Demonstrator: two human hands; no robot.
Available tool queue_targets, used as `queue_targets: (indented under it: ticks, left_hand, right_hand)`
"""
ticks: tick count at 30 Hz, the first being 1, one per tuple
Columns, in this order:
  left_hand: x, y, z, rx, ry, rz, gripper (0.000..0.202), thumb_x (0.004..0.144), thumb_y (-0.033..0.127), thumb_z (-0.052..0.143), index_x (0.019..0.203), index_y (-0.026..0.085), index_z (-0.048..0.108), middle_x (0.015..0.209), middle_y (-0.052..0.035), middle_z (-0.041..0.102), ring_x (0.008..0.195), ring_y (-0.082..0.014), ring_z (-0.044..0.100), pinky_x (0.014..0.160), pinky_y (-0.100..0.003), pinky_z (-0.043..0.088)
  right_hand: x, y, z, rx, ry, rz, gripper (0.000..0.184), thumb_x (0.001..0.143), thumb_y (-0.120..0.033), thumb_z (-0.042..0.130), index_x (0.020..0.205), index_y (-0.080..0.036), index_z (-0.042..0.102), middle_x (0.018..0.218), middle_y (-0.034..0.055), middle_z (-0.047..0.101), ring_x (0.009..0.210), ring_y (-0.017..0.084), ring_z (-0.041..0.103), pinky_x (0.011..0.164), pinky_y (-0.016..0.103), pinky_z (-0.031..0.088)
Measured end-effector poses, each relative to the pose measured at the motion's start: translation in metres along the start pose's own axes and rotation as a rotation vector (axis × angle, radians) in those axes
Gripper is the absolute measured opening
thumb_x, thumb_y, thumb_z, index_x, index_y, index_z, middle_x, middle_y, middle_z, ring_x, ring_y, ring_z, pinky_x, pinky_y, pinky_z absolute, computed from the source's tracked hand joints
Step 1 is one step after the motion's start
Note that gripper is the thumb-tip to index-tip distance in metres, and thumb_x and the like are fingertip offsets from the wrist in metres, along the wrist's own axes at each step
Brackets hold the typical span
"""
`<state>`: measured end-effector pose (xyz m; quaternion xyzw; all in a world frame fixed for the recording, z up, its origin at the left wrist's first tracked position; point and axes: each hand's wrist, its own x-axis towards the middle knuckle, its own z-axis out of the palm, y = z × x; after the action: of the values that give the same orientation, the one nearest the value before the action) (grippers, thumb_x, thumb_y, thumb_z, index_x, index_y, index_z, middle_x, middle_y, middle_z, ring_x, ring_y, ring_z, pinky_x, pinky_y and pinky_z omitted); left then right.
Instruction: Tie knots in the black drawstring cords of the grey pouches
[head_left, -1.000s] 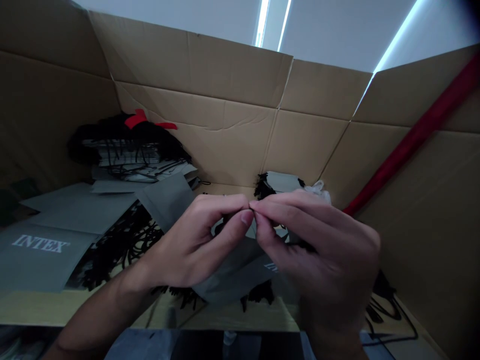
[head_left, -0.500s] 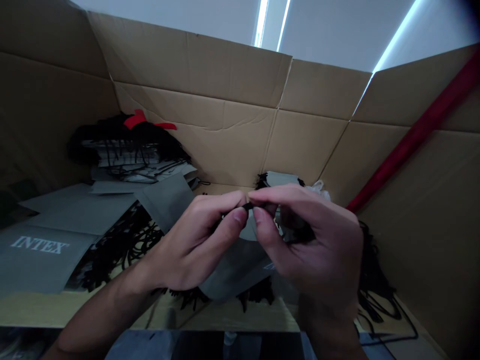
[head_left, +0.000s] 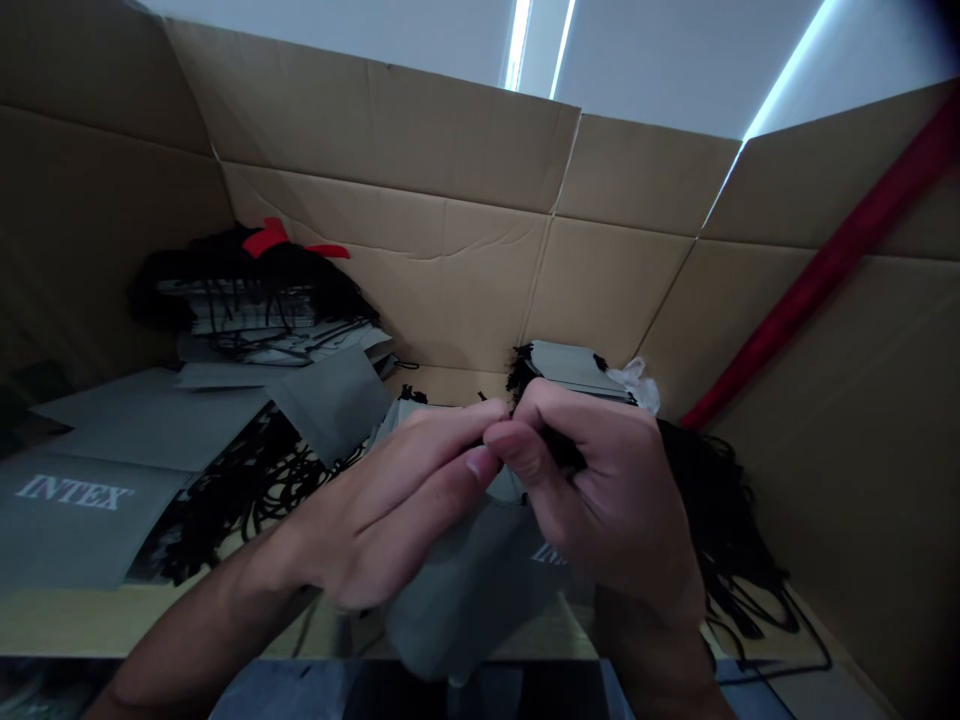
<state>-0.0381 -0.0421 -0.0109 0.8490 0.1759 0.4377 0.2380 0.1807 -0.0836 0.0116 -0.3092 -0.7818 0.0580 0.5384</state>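
My left hand [head_left: 390, 510] and my right hand [head_left: 607, 500] meet in the middle of the view, fingertips pinched together on a thin black cord at the top of a small grey pouch [head_left: 465, 600]. The pouch hangs below both hands and bears part of white lettering. More black cord [head_left: 720, 520] trails to the right behind my right hand. Both hands are closed.
Tall cardboard walls [head_left: 450, 250] surround the work surface. Flat grey INTEX pouches [head_left: 82, 500] lie at left over loose black cords [head_left: 240, 490]. A stack with black cords and a red tie [head_left: 262, 240] stands at back left. Another grey stack [head_left: 570, 365] sits behind my hands.
My fingers have closed tighter together on the cord. The grey pouch has dropped lower and bunched beneath my hands, and the black cords at right show more.
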Motion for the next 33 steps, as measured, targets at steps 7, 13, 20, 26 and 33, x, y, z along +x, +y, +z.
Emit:
queue_targets:
  ticks: [7,13,20,26,33]
  left_hand:
    - [0.019,0.008,0.0,-0.215,-0.11,0.125,0.034,0.128,0.042,0.055,0.107,0.022,0.071,0.089,-0.0006,0.069,0.077,-0.0158,0.062,0.071,-0.027,0.055]
    - [0.019,-0.002,0.004,-0.197,-0.097,0.15,0.037,0.129,0.04,0.056,0.103,0.02,0.071,0.091,0.0,0.072,0.079,-0.013,0.064,0.073,-0.025,0.051]
    - [0.023,0.007,0.001,-0.244,-0.092,0.112,0.031,0.124,0.033,0.068,0.1,0.017,0.079,0.086,0.0007,0.076,0.074,-0.01,0.066,0.068,-0.019,0.051]
    - [0.022,0.016,-0.005,-0.316,-0.104,0.032,0.033,0.122,0.037,0.073,0.098,0.02,0.088,0.087,-0.0028,0.083,0.078,-0.0146,0.075,0.072,-0.024,0.057]
    - [0.009,0.02,0.002,-0.414,-0.059,-0.065,0.04,0.121,0.044,0.073,0.096,0.02,0.092,0.082,-0.0069,0.084,0.075,-0.0196,0.075,0.074,-0.029,0.062]
  right_hand:
    - [0.0,0.0,-0.001,0.076,0.025,-0.005,0.054,0.113,-0.028,0.085,0.075,-0.02,0.048,0.069,-0.0087,0.043,0.061,0.007,0.035,0.061,0.025,0.034]
    - [-0.002,0.003,0.0,0.136,-0.014,0.059,0.055,0.119,-0.039,0.08,0.073,-0.018,0.057,0.065,-0.0085,0.046,0.059,0.005,0.039,0.057,0.023,0.032]
    - [-0.002,-0.001,-0.001,0.238,0.035,0.083,0.057,0.114,-0.041,0.088,0.07,-0.019,0.059,0.063,-0.0077,0.047,0.057,0.008,0.038,0.055,0.027,0.033]
    - [-0.005,-0.004,-0.002,0.383,-0.018,0.169,0.061,0.118,-0.057,0.076,0.07,-0.02,0.067,0.066,-0.003,0.06,0.06,0.012,0.052,0.057,0.03,0.04]
    - [-0.003,-0.004,-0.007,0.594,-0.158,0.289,0.066,0.11,-0.073,0.065,0.07,-0.02,0.071,0.069,-0.0012,0.07,0.066,0.014,0.067,0.069,0.03,0.058]
